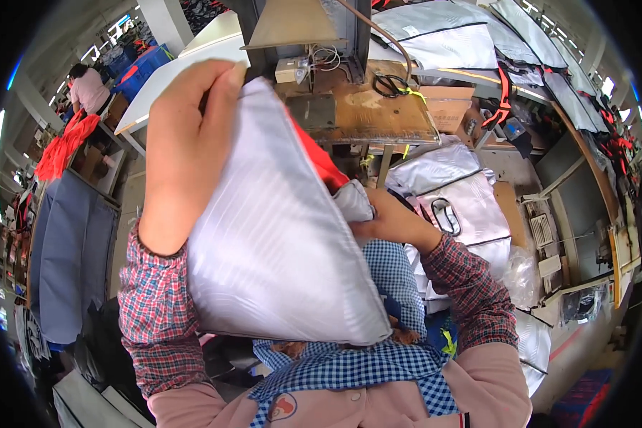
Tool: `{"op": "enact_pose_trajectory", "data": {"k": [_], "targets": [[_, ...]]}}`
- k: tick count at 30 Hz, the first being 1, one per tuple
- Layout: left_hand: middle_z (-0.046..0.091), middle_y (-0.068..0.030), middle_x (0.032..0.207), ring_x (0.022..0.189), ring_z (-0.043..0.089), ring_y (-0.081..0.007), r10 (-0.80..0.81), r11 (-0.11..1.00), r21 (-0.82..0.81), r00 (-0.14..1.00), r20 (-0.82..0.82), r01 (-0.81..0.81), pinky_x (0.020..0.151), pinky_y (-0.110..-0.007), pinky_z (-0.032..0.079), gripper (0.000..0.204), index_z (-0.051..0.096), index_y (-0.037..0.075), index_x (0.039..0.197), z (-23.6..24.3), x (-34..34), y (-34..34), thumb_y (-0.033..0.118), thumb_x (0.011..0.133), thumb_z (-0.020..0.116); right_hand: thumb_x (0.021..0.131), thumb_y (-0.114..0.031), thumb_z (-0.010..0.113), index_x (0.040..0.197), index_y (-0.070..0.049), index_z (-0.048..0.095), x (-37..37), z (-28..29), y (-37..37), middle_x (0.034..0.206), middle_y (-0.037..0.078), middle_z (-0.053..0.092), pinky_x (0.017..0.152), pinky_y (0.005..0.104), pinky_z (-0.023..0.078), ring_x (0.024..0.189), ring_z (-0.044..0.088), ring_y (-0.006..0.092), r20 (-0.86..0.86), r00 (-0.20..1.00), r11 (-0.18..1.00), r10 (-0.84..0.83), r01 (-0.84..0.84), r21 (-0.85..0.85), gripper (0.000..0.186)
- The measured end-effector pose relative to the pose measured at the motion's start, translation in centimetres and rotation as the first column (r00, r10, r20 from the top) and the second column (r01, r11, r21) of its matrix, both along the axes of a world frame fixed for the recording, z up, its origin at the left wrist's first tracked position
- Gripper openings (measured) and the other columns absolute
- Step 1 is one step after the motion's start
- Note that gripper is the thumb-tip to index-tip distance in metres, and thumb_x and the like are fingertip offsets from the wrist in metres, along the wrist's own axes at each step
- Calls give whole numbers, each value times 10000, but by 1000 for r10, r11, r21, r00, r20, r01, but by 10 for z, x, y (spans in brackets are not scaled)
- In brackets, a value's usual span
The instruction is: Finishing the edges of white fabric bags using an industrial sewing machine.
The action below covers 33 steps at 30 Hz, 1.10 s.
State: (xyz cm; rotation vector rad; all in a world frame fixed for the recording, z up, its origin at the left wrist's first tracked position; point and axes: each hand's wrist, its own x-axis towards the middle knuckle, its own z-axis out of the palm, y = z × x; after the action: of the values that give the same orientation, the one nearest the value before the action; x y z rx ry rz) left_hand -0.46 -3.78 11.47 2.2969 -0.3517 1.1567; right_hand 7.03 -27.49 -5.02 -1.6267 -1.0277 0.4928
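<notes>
My left hand [189,146] is raised at the upper left, its fingers closed on the top corner of a silvery-white quilted fabric piece [271,235], which hangs in front of my chest. Red material [317,153] shows along the piece's right edge. My right hand [385,217] grips that edge lower down, where a folded silvery part sticks out; some of its fingers are hidden by the fabric. Behind the piece stands a worn wooden work surface [399,114] with black scissors [392,85] on it, below a metal machine housing [299,25].
More silvery pieces [464,207] are piled to my right, and others [435,39] lie on the back table. A white table [143,110] stands back left, near grey-blue fabric [71,250] and red cloth [64,150]. A person [85,93] works farther back at left.
</notes>
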Motion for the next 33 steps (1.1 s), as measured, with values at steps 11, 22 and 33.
{"op": "enact_pose_trajectory", "data": {"k": [11,22,33], "targets": [[582,-156,1120,995,564,-362,-155,871,409,942,-297,273,898,-397,444,595,562,29,1162,28,-82,-36,247,674,823,860,-50,676,1182,-31,569,41,-44,-163,1027,-30,631,852,258,476,947,587,78,-445,850,679,-281,504,534,341],[627,-167,795,734,627,-370,-692,324,-62,192,-696,944,640,-456,497,239,573,22,923,-125,-75,-193,252,871,613,800,-172,637,1239,-230,613,10,13,-259,1153,61,657,904,421,469,1074,607,261,771,606,420,198,658,-625,443],[657,-194,822,784,641,-375,-755,230,-193,50,-654,954,680,-459,504,261,622,4,936,-221,-90,-273,226,800,634,967,-434,441,1160,24,581,76,-126,-13,1077,256,630,862,475,472,966,601,434,504,848,769,165,210,-604,517]]}}
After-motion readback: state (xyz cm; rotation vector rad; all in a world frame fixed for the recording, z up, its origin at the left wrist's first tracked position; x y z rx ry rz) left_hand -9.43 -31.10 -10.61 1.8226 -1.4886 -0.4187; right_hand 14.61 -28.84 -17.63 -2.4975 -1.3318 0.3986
